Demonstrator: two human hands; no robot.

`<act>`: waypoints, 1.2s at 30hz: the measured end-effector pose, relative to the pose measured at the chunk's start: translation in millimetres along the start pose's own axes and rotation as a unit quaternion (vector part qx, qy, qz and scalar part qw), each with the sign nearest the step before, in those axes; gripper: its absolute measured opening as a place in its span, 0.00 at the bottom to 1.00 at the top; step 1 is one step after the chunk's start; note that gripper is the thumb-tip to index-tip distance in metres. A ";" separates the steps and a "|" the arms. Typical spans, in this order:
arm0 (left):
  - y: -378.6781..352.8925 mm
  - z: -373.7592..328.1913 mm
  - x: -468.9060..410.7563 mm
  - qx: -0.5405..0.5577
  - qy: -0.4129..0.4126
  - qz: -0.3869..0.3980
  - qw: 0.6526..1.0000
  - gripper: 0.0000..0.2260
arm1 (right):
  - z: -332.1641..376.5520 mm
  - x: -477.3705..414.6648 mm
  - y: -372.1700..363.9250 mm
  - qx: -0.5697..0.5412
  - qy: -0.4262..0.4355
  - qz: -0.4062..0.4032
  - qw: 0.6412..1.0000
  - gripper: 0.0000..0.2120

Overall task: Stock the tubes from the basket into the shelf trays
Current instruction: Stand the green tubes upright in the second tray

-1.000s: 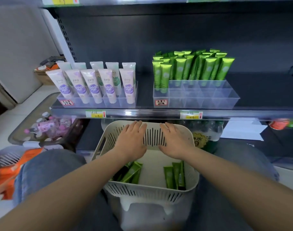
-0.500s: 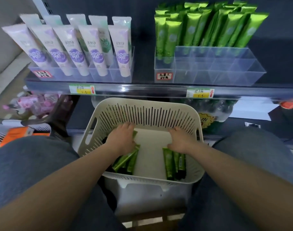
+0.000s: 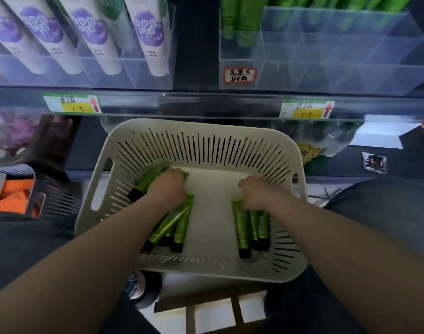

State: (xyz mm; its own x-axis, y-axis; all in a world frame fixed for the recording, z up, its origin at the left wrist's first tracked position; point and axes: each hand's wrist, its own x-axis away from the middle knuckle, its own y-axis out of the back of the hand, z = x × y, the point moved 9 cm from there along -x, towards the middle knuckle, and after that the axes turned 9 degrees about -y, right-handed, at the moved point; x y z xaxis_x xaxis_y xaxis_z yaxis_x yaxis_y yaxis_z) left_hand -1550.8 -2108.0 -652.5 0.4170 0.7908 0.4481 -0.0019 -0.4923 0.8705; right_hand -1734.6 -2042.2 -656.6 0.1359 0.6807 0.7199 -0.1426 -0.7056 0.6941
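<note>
Green tubes (image 3: 244, 227): two clusters lying on the basket floor, one at its left side and one at its right.
Left hand (image 3: 168, 190): inside the basket, fingers curled round left-cluster tubes.
Right hand (image 3: 254, 195): inside the basket, fingers curled onto the right cluster's ends; grasp cannot be told.
Basket (image 3: 206, 127): white, slotted.
Clear tray (image 3: 326, 68): on the shelf above the basket.

This is a shop aisle. A dark metal shelf (image 3: 194, 44) carries a clear strip along its front edge with yellow-and-green price labels marked with red arrows (image 3: 72, 104). On it stand clear plastic divided trays (image 3: 351, 75), one with a red-bordered handwritten tag (image 3: 240, 75), holding rows of identical white tubes with purple print (image 3: 148, 34) and matching green ones. Below, a cream slotted plastic basket (image 3: 206, 131) holds more stock: green tubes with black caps (image 3: 241, 227).
</note>
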 end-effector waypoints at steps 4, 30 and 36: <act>-11.9 -2.5 -20.3 -0.047 -0.007 0.011 0.999 0.15 | 3.5 -13.8 -8.1 0.023 0.001 0.022 0.999 0.24; -30.3 14.8 -48.7 -0.045 0.004 0.010 0.999 0.04 | 19.7 -40.6 -32.3 0.161 0.033 -0.017 0.986 0.27; -22.3 17.0 -43.2 0.035 0.016 -0.012 0.999 0.08 | 19.0 -36.5 -26.7 0.087 0.024 0.025 0.996 0.23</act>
State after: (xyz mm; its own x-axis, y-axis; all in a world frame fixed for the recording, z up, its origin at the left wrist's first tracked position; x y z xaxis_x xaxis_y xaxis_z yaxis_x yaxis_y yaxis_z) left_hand -1553.3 -2137.4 -694.7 0.3864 0.8138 0.4340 0.0713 -0.4955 0.8657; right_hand -1717.2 -2051.9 -701.3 0.0863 0.6501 0.7550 0.0254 -0.7590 0.6506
